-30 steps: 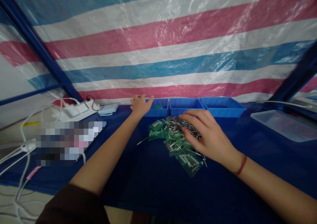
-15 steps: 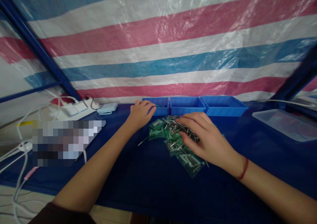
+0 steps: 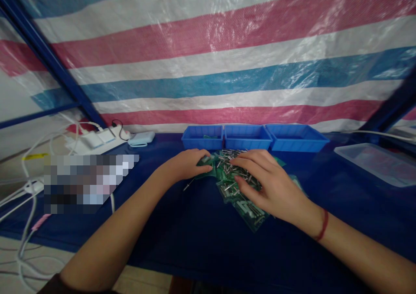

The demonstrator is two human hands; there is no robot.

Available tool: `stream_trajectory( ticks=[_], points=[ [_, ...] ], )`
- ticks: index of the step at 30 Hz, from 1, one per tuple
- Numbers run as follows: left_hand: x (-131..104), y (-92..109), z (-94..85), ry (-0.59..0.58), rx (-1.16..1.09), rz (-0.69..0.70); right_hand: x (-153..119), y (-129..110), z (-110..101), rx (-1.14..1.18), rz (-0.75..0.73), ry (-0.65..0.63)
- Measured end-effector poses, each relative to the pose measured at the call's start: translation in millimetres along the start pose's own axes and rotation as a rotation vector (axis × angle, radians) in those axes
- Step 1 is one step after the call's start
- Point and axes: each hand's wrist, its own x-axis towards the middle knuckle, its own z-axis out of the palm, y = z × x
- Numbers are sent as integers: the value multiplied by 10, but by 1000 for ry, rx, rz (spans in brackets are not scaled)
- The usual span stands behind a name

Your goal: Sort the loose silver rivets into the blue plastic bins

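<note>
Sleeve [image 3: 58,284], dark, at the lower left edge; desk [image 3: 182,237], dark blue, spread beneath everything worked on; band [image 3: 323,224], red, around the right wrist. Packets [image 3: 251,214], green and see-through, several, slim pieces inside the nearest; they lie mid-desk under and around a heap of loose metal pins [image 3: 227,167]. Pin [image 3: 187,184], single, lying just left of the packets. Right hand [image 3: 264,177], palm down over the heap's right side, thumb and fingers parted wide, fingertips at the pins. Left hand [image 3: 188,163], at the heap's left edge, thumb and fingers apart about the leftmost packet; whether they grip it cannot be told. Screen [image 3: 91,183], pixelated, at left, with white cables [image 3: 34,203] beside it. Lid or tray [image 3: 373,166], clear, shallow, at far right; which, cannot be told. Bins, blue, three in a row behind the heap: left bin [image 3: 202,143], with something green inside; middle bin [image 3: 247,144]; right bin [image 3: 297,145]. Power strip [image 3: 100,143], white, plugs fitted, near a pale blue case [image 3: 141,139]. Sheet [image 3: 211,47], striped red, white and blue, hung behind all.
</note>
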Motion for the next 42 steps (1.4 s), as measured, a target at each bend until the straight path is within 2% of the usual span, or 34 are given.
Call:
stream_trajectory(
  ticks=[4, 9, 11, 12, 14, 17, 20, 23, 27, 32, 35, 38, 42],
  points=[
    [36, 27, -10, 53, 76, -5, -6, 0, 22, 10, -7, -19],
    [6, 94, -160, 191, 74, -54, -24, -7, 31, 4, 15, 0],
    [-18, 177, -209, 258, -82, -34, -33, -29, 31, 13, 94, 59],
    [-28, 231, -217, 252, -203, -6, -36, -44, 31, 29, 153, 94],
    [-41, 350, -196, 162, -453, 86, -35, -74, 28, 80, 285, 132],
    [-41, 493, -101, 46, -603, 176, -20, -93, 18, 207, 435, 46],
    [-23, 552, -3, 71, -808, 152, -4, -73, 7, 388, 533, -44],
    [6, 564, 56, 83, -1076, 82, 6, -50, -6, 528, 574, -12],
    [46, 589, 98, 62, -1185, 117, 10, -53, -21, 624, 545, 32],
    [66, 622, 141, 248, -1123, 134, 0, -47, 27, 588, 540, 63],
    [67, 643, 152, 275, -1121, 126, -14, -21, 42, 528, 515, 120],
    [78, 660, 156, 228, -1248, 44, -28, 10, -10, 357, 366, 202],
    [86, 649, 171, -23, -1462, -135, -24, 46, -130, 81, 0, 196]
  ],
)
